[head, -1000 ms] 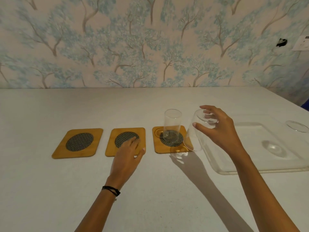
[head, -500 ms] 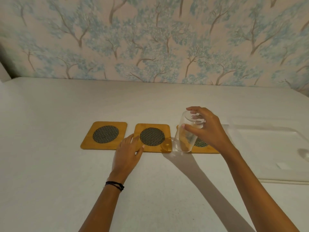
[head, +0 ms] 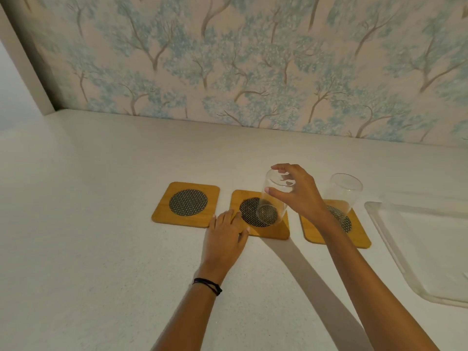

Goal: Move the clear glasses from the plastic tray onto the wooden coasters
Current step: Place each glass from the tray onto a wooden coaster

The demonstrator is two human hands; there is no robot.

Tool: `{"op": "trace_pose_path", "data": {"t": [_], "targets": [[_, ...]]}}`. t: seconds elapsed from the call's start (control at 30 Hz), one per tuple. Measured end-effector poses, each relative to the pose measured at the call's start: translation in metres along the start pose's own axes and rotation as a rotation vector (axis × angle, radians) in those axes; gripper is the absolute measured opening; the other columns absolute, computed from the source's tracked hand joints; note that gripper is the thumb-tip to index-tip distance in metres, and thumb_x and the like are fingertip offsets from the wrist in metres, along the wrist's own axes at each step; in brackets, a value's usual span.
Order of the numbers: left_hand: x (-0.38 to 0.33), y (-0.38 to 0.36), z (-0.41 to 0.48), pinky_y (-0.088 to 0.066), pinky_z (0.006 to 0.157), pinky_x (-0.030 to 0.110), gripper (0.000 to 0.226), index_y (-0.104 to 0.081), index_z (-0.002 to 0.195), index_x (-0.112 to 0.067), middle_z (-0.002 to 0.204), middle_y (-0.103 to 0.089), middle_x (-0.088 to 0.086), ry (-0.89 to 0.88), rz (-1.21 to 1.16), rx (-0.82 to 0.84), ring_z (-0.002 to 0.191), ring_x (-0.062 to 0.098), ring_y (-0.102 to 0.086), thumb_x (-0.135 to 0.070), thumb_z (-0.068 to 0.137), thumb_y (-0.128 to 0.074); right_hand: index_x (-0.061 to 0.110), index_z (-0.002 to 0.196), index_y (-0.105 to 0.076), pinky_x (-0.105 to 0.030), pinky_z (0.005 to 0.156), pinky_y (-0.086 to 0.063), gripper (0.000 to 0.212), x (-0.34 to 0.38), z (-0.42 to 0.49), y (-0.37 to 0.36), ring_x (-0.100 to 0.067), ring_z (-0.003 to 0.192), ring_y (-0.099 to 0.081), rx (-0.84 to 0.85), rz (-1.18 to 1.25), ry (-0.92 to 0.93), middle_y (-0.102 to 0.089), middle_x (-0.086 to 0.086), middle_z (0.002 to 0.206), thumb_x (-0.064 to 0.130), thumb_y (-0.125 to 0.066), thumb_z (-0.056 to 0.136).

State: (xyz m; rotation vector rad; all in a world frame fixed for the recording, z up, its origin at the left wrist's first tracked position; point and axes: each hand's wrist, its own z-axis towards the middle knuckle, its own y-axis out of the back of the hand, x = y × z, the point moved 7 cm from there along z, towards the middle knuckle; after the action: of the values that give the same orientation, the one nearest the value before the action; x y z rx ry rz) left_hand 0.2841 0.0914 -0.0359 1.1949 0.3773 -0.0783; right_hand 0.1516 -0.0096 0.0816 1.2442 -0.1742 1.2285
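Note:
Three wooden coasters with dark mesh centres lie in a row on the white table. My right hand (head: 295, 192) grips the rim of a clear glass (head: 269, 206) from above, its base over the middle coaster (head: 278, 230). Whether the base touches the mesh I cannot tell. My left hand (head: 226, 235) lies flat, fingers spread, on that coaster's front left corner. A second clear glass (head: 343, 192) stands upright on the right coaster (head: 359, 236). The left coaster (head: 162, 214) is bare. The clear plastic tray (head: 387, 234) sits at the right edge, partly out of frame.
A wall with tree-patterned wallpaper (head: 253, 72) rises behind the table. A plain wall corner (head: 25, 72) stands at the far left. White tabletop (head: 101, 274) stretches in front of the coasters.
My right hand has carried the glass leftward from beside the right coaster to over the middle coaster. My left hand stays on the middle coaster. The view has shifted left.

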Motion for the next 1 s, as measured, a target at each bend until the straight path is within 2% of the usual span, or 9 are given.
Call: {"op": "trace_pose_path", "data": {"t": [0.37, 0.5, 0.6, 0.67, 0.73, 0.8, 0.87, 0.93, 1.0], "targets": [[0.009, 0.000, 0.000, -0.029, 0.112, 0.043, 0.048, -0.041, 0.136, -0.011, 0.143, -0.045, 0.009, 0.022, 0.052, 0.001, 0.131, 0.023, -0.040, -0.037, 0.096, -0.037, 0.018, 0.120, -0.057, -0.026, 0.086, -0.045, 0.054, 0.006, 0.020, -0.036, -0.016, 0.104, -0.052, 0.056, 0.009, 0.017, -0.053, -0.008, 0.123, 0.026, -0.078, 0.071], [0.010, 0.000, 0.000, -0.028, 0.112, 0.042, 0.047, -0.042, 0.135, -0.013, 0.144, -0.044, 0.008, 0.022, 0.051, 0.003, 0.132, 0.022, -0.039, -0.039, 0.096, -0.037, 0.019, 0.122, -0.056, -0.028, 0.090, -0.044, 0.052, 0.008, 0.018, -0.039, -0.020, 0.112, -0.053, 0.077, 0.004, 0.026, -0.051, -0.007, 0.127, 0.026, -0.076, 0.074], [0.008, 0.004, -0.001, -0.032, 0.110, 0.040, 0.042, -0.048, 0.131, -0.014, 0.141, -0.047, 0.008, 0.016, 0.013, -0.019, 0.130, 0.022, -0.041, -0.037, 0.096, -0.039, 0.020, 0.122, -0.055, -0.015, 0.088, -0.036, 0.049, 0.007, 0.016, -0.036, -0.013, 0.113, -0.048, 0.077, -0.036, 0.049, -0.049, -0.005, 0.128, 0.026, -0.073, 0.077], [0.004, 0.014, -0.002, -0.040, 0.105, 0.038, 0.036, -0.053, 0.125, -0.015, 0.137, -0.051, 0.009, 0.005, -0.039, -0.081, 0.125, 0.023, -0.046, -0.034, 0.096, -0.043, 0.020, 0.120, -0.057, -0.001, 0.083, -0.029, 0.044, 0.008, 0.011, -0.026, -0.005, 0.109, -0.045, 0.034, -0.042, 0.081, -0.050, -0.003, 0.126, 0.027, -0.071, 0.079], [-0.003, 0.026, -0.003, -0.047, 0.098, 0.039, 0.031, -0.057, 0.120, -0.015, 0.134, -0.054, 0.009, -0.009, -0.084, -0.170, 0.121, 0.025, -0.051, -0.030, 0.095, -0.048, 0.020, 0.117, -0.058, 0.004, 0.084, -0.027, 0.039, 0.008, 0.004, -0.013, -0.003, 0.108, -0.045, -0.001, -0.042, 0.110, -0.052, -0.002, 0.123, 0.027, -0.068, 0.081], [-0.012, 0.036, -0.007, -0.050, 0.094, 0.037, 0.031, -0.059, 0.118, -0.016, 0.132, -0.055, 0.007, -0.039, -0.109, -0.228, 0.118, 0.023, -0.053, -0.031, 0.095, -0.046, 0.020, 0.116, -0.059, 0.002, 0.087, -0.030, 0.033, 0.008, -0.006, 0.001, -0.005, 0.108, -0.049, -0.026, -0.050, 0.144, -0.054, -0.001, 0.121, 0.026, -0.065, 0.084], [-0.026, 0.039, -0.009, -0.051, 0.092, 0.035, 0.036, -0.058, 0.120, -0.018, 0.135, -0.053, 0.005, -0.079, -0.133, -0.231, 0.117, 0.019, -0.053, -0.036, 0.096, -0.039, 0.019, 0.115, -0.060, -0.009, 0.087, -0.038, 0.028, 0.008, -0.018, 0.017, -0.009, 0.106, -0.054, -0.065, -0.068, 0.176, -0.057, 0.000, 0.117, 0.024, -0.061, 0.087], [-0.042, 0.037, -0.011, -0.050, 0.094, 0.033, 0.038, -0.057, 0.122, -0.019, 0.136, -0.051, 0.004, -0.109, -0.177, -0.215, 0.119, 0.019, -0.051, -0.038, 0.096, -0.036, 0.018, 0.112, -0.062, -0.018, 0.082, -0.045, 0.023, 0.008, -0.031, 0.033, -0.010, 0.102, -0.057, -0.113, -0.095, 0.206, -0.060, 0.000, 0.113, 0.021, -0.057, 0.090], [-0.059, 0.033, -0.015, -0.050, 0.095, 0.033, 0.037, -0.058, 0.121, -0.019, 0.134, -0.053, 0.006, -0.140, -0.217, -0.201, 0.120, 0.020, -0.052, -0.038, 0.096, -0.039, 0.017, 0.109, -0.064, -0.020, 0.078, -0.047, 0.020, 0.010, -0.043, 0.048, -0.009, 0.097, -0.060, -0.156, -0.117, 0.236, -0.063, 0.000, 0.109, 0.018, -0.055, 0.091]]}}
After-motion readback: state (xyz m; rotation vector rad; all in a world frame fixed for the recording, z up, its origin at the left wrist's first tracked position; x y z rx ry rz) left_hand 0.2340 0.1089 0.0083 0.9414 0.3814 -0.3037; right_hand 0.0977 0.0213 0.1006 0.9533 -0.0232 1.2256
